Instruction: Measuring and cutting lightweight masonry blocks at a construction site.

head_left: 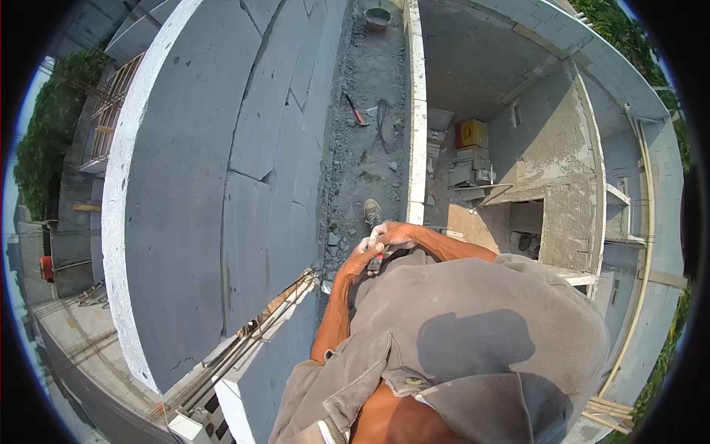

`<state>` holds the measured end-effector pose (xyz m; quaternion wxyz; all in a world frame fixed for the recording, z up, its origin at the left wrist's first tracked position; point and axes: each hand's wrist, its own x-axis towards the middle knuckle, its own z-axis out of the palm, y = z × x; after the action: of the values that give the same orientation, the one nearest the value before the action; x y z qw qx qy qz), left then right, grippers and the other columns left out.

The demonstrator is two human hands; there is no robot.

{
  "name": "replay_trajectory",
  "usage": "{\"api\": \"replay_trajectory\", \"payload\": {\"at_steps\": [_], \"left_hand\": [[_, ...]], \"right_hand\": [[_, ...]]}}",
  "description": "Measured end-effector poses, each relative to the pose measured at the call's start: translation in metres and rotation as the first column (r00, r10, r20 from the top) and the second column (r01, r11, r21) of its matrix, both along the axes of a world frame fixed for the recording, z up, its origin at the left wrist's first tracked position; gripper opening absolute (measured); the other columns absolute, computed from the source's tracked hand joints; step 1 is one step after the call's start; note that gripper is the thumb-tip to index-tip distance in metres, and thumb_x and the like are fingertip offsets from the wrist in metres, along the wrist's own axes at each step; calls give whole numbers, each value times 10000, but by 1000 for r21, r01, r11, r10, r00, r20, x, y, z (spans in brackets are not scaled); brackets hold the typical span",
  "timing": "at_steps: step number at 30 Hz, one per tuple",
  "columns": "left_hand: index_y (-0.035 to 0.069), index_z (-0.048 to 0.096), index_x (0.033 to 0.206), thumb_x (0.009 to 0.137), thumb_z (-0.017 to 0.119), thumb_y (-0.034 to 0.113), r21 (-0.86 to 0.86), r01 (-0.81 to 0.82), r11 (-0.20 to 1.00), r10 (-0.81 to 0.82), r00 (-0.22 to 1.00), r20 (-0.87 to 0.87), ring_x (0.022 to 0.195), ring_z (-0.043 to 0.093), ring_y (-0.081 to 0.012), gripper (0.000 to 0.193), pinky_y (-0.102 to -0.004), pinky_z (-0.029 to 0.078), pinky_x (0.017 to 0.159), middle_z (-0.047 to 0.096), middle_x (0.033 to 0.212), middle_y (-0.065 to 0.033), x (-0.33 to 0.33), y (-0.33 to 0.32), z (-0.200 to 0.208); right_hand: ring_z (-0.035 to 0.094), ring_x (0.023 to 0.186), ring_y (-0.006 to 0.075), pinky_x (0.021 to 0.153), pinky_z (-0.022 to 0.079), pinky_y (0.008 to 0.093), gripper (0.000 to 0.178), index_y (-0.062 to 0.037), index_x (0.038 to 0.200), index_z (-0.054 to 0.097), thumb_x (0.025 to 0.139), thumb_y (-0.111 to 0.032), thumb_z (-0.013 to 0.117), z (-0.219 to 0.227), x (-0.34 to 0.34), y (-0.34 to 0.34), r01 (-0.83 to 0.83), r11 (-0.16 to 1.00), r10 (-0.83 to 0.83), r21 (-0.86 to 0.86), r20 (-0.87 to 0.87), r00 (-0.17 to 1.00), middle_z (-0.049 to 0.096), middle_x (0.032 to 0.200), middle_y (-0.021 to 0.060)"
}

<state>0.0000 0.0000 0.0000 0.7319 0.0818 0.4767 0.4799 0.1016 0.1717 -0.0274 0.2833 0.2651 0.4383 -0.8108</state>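
Observation:
My two hands meet in front of my body, close to the grey shirt (473, 296). My left hand (358, 262) is closed around a small dark object with a red part (376, 263); its exact kind I cannot make out. My right hand (398, 234) reaches over from the right, its fingers pinched together against the left fingertips. Whatever lies between the fingertips is hidden or too small to name. Pale dust or a light covering shows on some fingers. Just beyond the hands is my shoe (373, 212) on the rubble-strewn floor strip.
A tall grey block wall (192, 185) rises on my left, a white-topped low wall (416, 111) on my right. Between them lie a red-handled hammer (356, 111), a coil of wire (382, 126) and a bucket (378, 19). A yellow box (473, 134) stands in the lower room.

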Motion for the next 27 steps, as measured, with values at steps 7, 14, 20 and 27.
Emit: {"api": "replay_trajectory", "payload": {"at_steps": [7,14,20,27], "left_hand": [[18,359,1395,767,733,474,44,371,928,-355,912,-204,865,519,-108,861,-247,443,669,540,1070,-57,-25,74,-6],[72,413,1369,825,686,420,9,525,851,-511,831,-217,681,431,-56,701,-219,350,577,483,840,48,-105,115,-33],[104,679,1169,904,555,465,-365,408,837,-528,779,-338,974,524,-152,465,-288,375,918,616,1001,2,-170,166,-22],[67,680,1148,950,498,350,-241,507,827,-561,737,-376,873,562,-133,390,-282,430,812,624,943,-26,-232,338,66]], "right_hand": [[634,904,192,770,523,356,121,-86,900,632,821,-99,723,-14,40,44,242,961,-248,-132,-38,968,659,956,56],[631,826,138,756,553,330,192,-88,918,579,818,-125,738,27,-6,161,625,780,-616,18,-153,773,625,853,10],[615,791,157,754,512,355,121,-104,891,599,825,-112,700,23,-62,330,870,494,-836,-6,-278,473,624,835,18],[601,837,167,773,485,361,199,-123,977,586,818,-143,704,27,-142,495,987,151,-955,-58,-268,130,631,865,20]]}}
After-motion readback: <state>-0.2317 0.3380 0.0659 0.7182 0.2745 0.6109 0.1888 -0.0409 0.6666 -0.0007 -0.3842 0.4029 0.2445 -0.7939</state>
